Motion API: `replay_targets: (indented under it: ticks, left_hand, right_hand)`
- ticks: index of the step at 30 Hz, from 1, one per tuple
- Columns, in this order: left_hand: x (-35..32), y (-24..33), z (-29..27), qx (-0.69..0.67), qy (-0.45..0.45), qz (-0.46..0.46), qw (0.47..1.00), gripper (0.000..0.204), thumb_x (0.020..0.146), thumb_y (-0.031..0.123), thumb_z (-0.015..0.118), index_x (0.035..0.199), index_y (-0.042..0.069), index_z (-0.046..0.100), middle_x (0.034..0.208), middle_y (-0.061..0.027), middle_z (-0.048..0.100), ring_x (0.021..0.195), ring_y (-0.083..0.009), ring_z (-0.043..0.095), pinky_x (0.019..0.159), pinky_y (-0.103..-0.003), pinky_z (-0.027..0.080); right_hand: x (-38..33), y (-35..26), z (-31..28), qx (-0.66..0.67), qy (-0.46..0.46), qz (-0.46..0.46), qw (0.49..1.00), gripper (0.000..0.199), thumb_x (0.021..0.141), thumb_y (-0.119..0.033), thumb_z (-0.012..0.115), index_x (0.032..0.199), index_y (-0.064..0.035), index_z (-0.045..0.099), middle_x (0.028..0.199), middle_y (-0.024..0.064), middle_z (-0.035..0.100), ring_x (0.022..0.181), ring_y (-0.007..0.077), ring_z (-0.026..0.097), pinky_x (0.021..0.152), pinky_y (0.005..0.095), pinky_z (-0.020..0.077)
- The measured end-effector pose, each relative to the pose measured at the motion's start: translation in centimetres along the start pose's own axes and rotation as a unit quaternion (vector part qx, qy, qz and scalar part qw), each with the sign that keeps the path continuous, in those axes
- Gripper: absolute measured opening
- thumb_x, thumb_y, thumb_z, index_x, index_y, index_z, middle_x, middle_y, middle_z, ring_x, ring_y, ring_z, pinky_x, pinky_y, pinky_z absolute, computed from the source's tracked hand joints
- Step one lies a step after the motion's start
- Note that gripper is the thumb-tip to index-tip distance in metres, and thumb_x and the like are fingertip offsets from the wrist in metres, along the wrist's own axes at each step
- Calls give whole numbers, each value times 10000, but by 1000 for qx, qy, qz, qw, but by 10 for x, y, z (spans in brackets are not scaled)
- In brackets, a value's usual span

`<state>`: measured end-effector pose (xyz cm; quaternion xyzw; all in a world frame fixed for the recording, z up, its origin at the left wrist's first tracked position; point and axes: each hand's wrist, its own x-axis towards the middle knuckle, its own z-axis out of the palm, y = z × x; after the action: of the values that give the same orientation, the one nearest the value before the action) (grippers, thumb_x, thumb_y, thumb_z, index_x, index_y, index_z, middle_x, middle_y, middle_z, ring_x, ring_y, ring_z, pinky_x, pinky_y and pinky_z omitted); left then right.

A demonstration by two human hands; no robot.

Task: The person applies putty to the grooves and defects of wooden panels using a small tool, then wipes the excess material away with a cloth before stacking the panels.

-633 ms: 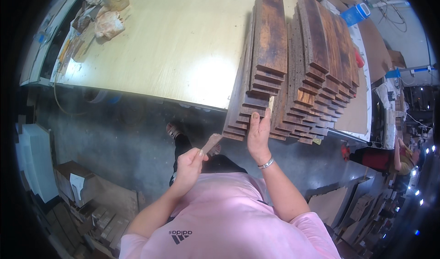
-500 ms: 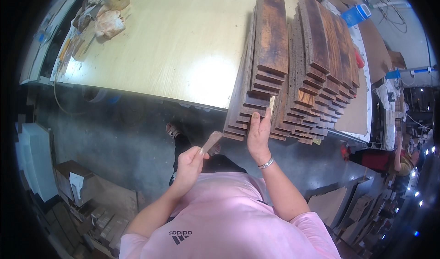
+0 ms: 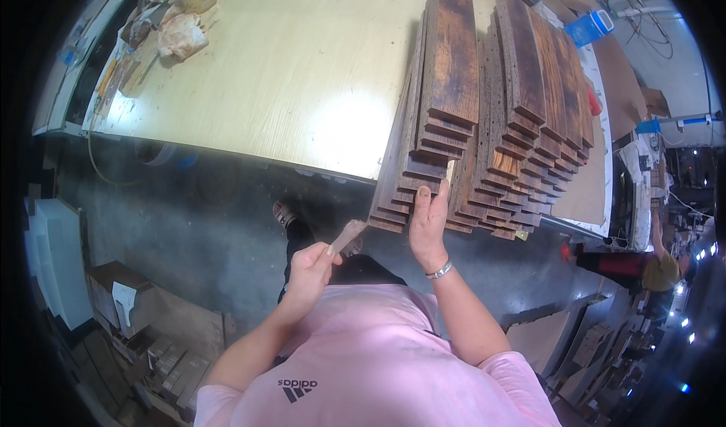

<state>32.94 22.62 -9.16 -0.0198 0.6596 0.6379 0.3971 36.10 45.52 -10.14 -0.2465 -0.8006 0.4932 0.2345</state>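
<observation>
1. We see a pale tabletop [image 3: 287,72] with crumpled bags [image 3: 180,35] at 10 o'clock and a blue container [image 3: 590,26] at 1 o'clock.
2. Stacked dark wooden planks [image 3: 484,117] overhang the tabletop's near edge, at 12 o'clock from both hands.
3. Our right hand [image 3: 428,219] lies flat, fingers together, against the plank ends.
4. Our left hand [image 3: 308,264] pinches a small brush [image 3: 349,235], its tip just beside the lowest planks.
5. The planks look stained brown, stepped like stairs.

Overhead light, bright on the pale tabletop [image 3: 249,72]; blown-out glare patch near its front edge beside the stacked planks [image 3: 484,109]. Floor under the table sits in deep shadow, detail muddy. Heavy fisheye: table edge bows, black vignette rings the frame. Centre sharp, rim soft. Small point lights flare at lower right.
</observation>
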Motion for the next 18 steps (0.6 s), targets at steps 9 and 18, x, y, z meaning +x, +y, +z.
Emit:
replay_targets:
  ticks: [9,18]
  left_hand:
    - [-2,7,-2,-6,-14,-23,1000,297,1001,173,471,791,15,609,548,40,420,489,-43,352,462,-227,282]
    - [0,7,-4,-15,-21,-38,999,293,997,165,475,787,13,611,560,37,428,499,-43,361,461,-224,284]
  right_hand:
    - [1,-13,-2,9,-9,12,1000,667,1033,-345,420,1410,175,236,1452,314,342,1378,371,325,1148,375,223]
    - [-1,-6,-1,0,-8,14,1000,657,1037,-339,412,1414,169,237,1453,318,340,1377,375,328,1149,381,225]
